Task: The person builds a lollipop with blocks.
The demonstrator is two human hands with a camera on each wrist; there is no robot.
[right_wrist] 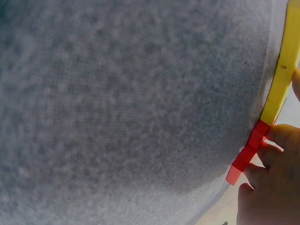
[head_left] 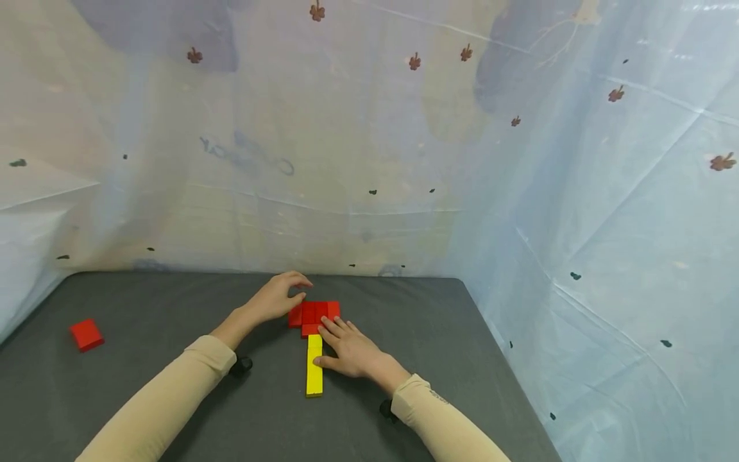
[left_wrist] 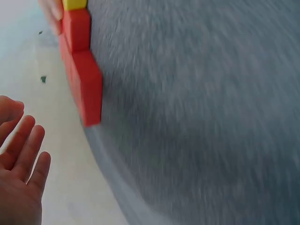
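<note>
Red blocks [head_left: 314, 312] lie side by side in a stepped cluster on the dark grey table. Below the cluster runs a yellow strip [head_left: 314, 378] made of yellow blocks set end to end, its top touching the red. My left hand [head_left: 276, 298] hovers at the cluster's upper left with fingers slightly bent; in the left wrist view, the left hand [left_wrist: 21, 164] holds nothing and is apart from the red blocks [left_wrist: 86, 79]. Fingers spread, my right hand [head_left: 353, 353] touches the cluster's right side, and its thumb reaches the yellow strip.
A lone red block [head_left: 86, 335] lies far left on the table [head_left: 219, 423]. Pale patterned sheeting [head_left: 346, 160] hangs behind the table's back edge and along its right side.
</note>
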